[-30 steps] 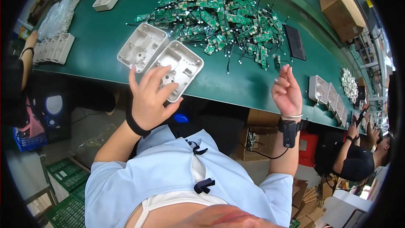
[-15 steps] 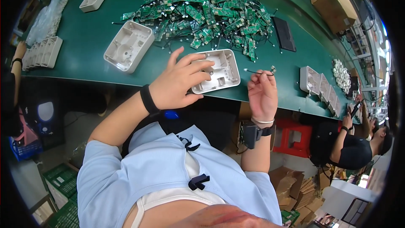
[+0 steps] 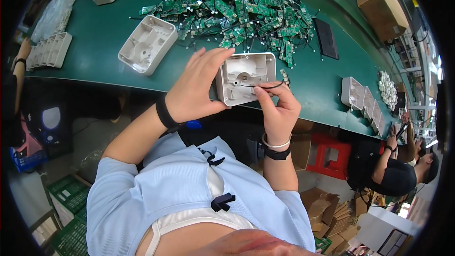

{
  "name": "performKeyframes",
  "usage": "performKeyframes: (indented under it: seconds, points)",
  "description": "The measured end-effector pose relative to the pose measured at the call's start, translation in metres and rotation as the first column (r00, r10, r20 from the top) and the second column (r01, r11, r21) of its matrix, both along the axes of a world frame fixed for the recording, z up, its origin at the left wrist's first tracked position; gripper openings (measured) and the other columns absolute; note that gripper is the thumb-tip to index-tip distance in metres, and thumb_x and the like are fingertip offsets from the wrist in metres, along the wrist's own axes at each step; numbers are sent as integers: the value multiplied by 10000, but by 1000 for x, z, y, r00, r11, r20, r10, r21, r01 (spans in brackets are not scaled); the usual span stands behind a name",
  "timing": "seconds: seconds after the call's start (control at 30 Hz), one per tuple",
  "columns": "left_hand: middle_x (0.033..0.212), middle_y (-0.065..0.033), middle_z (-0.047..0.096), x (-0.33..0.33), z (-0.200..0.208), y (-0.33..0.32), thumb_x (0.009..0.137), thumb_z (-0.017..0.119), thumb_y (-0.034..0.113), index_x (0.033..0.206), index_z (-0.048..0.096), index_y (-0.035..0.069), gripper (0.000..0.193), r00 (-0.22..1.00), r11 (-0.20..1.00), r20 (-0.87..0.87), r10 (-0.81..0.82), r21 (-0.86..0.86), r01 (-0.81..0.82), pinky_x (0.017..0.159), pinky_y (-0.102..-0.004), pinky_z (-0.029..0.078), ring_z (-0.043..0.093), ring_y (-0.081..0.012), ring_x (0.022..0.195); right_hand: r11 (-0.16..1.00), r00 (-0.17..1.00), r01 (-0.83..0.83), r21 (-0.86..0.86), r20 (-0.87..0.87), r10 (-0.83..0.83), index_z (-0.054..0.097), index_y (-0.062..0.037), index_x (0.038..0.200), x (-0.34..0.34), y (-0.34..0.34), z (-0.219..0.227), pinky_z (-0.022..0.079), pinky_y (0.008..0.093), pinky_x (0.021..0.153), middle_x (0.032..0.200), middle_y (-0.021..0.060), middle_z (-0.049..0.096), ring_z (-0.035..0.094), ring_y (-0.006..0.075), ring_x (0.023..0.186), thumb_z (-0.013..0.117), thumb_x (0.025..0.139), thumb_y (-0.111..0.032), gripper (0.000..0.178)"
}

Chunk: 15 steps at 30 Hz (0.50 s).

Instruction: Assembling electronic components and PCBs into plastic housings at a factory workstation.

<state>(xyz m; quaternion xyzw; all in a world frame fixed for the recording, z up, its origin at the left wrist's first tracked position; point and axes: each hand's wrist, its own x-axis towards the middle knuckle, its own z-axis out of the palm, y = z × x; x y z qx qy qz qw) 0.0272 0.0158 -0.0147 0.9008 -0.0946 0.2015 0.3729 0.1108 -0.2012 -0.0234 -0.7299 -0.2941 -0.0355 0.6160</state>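
Observation:
My left hand (image 3: 196,85) is closed around the left side of a white plastic housing (image 3: 256,72), tilting it up at the table's near edge. Inside the tray-like housing are ribs and a round hub. Between the thumb and fingertips of my right hand (image 3: 279,111) is a black cable (image 3: 274,86). The cable's free end reaches over the inside of the housing, close to the hub. At its other end, a small circuit board (image 3: 285,77) shows just above my right fingers. Whether the cable tip touches the housing, I cannot tell.
Beyond the housing lies a large heap of green circuit boards (image 3: 237,7) with cables. Another white housing (image 3: 148,45) sits left, and a black flat panel (image 3: 326,38) right. More housings (image 3: 353,92) line the right edge. Co-workers are at both sides; a red stool (image 3: 327,156) stands below right.
My right hand has moved left, bringing the cable over the housing. My left hand has gone from resting over the housing to gripping its side, and the housing is now tilted up.

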Motion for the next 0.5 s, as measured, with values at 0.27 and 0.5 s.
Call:
performKeyframes:
  seconds: [0.27,0.5]
  points:
    - [1552,-200,403,-7,1,-8,636,930,165,1552,349,52,1090,999,992,-41,13,-126,-18,1196,-454,345,416,-390,1438,993,976,60,-104,217,-37,738,2,911,-1,9,3,499,283,731,892,71,743,660,162,777,793,818,39,114]
    - [1555,-226,358,-8,2,-15,663,862,102,1535,336,39,1021,1000,981,11,-4,-193,6,1179,-474,355,385,-430,1439,980,909,162,-114,405,-103,728,-32,883,-12,22,7,515,325,701,881,79,750,677,235,744,803,784,32,140]
